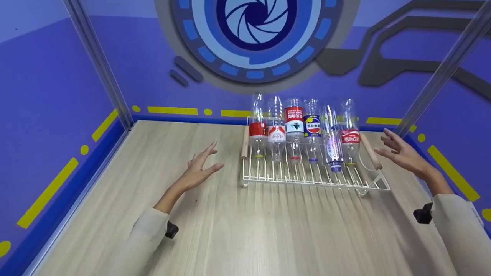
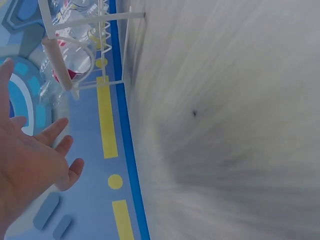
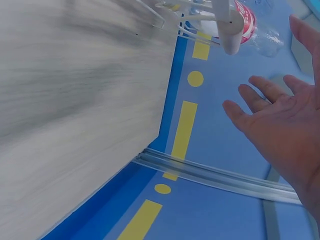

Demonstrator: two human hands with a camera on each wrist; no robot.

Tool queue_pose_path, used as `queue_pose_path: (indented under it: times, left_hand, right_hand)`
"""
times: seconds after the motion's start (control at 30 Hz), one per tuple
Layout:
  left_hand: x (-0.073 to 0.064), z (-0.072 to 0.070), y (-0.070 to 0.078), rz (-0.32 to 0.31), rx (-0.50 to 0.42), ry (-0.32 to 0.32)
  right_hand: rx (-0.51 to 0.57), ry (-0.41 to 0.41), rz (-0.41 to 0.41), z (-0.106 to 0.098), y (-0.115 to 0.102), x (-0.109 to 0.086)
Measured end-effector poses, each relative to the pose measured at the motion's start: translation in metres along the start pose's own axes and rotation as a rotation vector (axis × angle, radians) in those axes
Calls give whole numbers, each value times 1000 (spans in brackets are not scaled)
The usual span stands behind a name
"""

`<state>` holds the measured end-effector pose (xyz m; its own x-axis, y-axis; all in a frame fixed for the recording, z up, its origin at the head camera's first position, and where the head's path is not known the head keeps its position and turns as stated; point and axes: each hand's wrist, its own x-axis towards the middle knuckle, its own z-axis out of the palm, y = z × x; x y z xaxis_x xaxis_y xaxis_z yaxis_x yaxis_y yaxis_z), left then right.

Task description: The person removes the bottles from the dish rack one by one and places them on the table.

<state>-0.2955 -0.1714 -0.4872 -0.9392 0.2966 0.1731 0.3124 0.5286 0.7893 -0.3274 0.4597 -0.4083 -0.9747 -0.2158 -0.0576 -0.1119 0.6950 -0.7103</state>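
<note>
A white wire rack (image 1: 307,183) with wooden side handles stands toward the back of the table. Several clear plastic bottles lie in a row on it, caps toward me. Among them are a bottle with a red-and-white label (image 1: 294,126), a Pepsi-style bottle (image 1: 312,124) and a red-labelled bottle (image 1: 350,136) at the right end. My left hand (image 1: 195,172) hovers left of the rack, fingers spread, apart from the left wooden handle (image 1: 244,142). Over on the other side, my right hand (image 1: 406,157) is close to the right wooden handle (image 1: 370,151), fingers extended and holding nothing.
The wood-grain table (image 1: 245,237) meets a blue printed wall (image 1: 215,76) behind the rack. Metal posts (image 1: 101,69) rise at the back corners, with blue side panels left and right. A small dark speck (image 2: 194,113) marks the tabletop.
</note>
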Motion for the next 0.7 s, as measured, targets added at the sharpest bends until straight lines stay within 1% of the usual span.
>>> queue_pose_path:
  times: [0.2,0.33,0.43,0.53,0.63,0.7]
  left_hand:
    - [9,9,6,1,-69,-32]
    - [17,14,9,0,-83,-44]
    - [24,18,11,-3,-94,-51]
    - [31,23,13,-9,-120,-50]
    - [39,29,16,-13,-151,-68]
    - [43,33,18,-17,-167,-89]
  right_hand:
    - [-9,-3,-1,-1,-7,8]
    - [-17,-12,-3,0,-10,16]
    - [-2,-22,-6,2,-11,23]
    - [39,-29,-8,4,-11,31]
    - [59,-24,14,5,-11,39]
    - [49,-12,33,5,-11,43]
